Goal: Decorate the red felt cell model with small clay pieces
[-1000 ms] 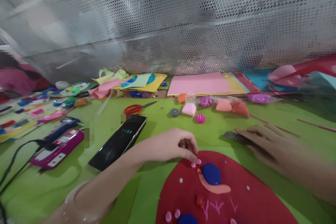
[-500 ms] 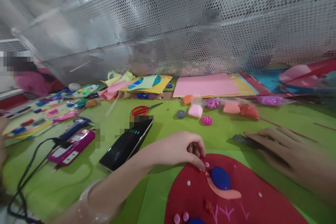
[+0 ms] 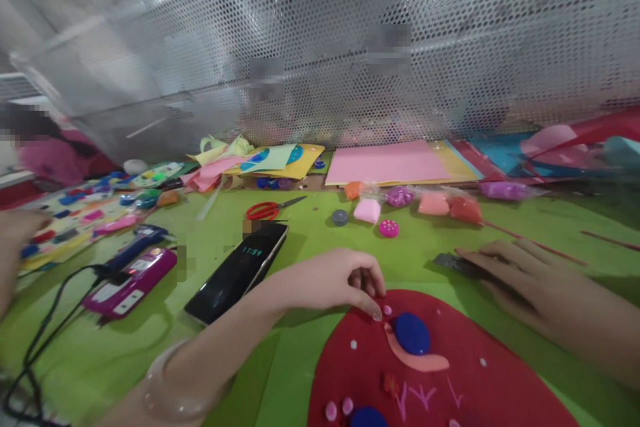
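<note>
My left hand (image 3: 345,283) is curled over the upper left edge of a red paper shape (image 3: 480,373). Its thumb tip touches near the top end of a peach clay strip (image 3: 417,358); whether anything is pinched there cannot be seen. That strip curves under a blue clay disc (image 3: 413,333). Small pink and white clay dots and thin pink clay lines (image 3: 423,395) are also on the red paper. To the right, my right hand (image 3: 535,287) rests low over the green surface, its fingers closed on a grey flat-bladed tool (image 3: 453,263).
A phone (image 3: 240,273) and red-handled scissors (image 3: 263,211) lie left of centre. Farther left are a magenta corded device (image 3: 131,283) and another person's hand (image 3: 20,233). Bagged clay (image 3: 433,203), pink paper (image 3: 385,163) and a perforated metal panel (image 3: 320,47) stand beyond.
The view has shifted slightly, so most things sit a little farther left. At the left edge, the other person's hand has come farther into view. My hands keep nearly the same pose.
</note>
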A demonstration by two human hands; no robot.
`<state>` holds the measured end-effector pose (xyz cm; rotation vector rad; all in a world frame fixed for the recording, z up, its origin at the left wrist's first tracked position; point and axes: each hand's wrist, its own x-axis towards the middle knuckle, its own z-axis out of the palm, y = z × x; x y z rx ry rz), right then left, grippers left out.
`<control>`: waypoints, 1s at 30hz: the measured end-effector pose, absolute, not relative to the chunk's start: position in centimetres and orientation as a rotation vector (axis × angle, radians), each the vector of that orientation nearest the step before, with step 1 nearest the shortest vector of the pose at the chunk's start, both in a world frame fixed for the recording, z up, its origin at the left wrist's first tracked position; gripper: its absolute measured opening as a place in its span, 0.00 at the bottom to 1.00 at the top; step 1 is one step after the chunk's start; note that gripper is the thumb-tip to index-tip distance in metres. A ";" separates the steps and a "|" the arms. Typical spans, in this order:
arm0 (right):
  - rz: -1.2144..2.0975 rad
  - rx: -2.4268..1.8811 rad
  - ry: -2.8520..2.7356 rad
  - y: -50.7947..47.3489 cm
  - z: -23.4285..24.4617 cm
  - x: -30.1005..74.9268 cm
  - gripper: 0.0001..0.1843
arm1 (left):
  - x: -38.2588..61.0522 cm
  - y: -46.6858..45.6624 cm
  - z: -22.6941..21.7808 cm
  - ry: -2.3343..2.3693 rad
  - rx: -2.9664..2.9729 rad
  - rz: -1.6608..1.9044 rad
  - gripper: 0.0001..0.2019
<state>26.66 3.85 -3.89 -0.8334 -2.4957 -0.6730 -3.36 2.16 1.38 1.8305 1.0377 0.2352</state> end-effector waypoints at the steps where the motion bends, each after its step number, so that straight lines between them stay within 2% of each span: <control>1: -0.661 -0.838 -2.495 3.9 -4.1 26.7 0.21 | -3.3 2.1 1.4 1.045 1.822 0.239 0.10; 8: -0.579 -0.829 -2.465 4.0 -4.7 26.7 0.18 | -3.5 2.2 1.3 1.048 1.819 0.239 0.10; 19: -0.427 -0.935 -2.466 2.7 -3.8 26.4 0.17 | -3.4 1.8 0.9 1.111 1.751 0.224 0.17; 30: -0.434 -1.109 -2.579 1.5 -2.1 25.5 0.16 | -3.1 1.6 0.7 1.131 1.765 0.228 0.16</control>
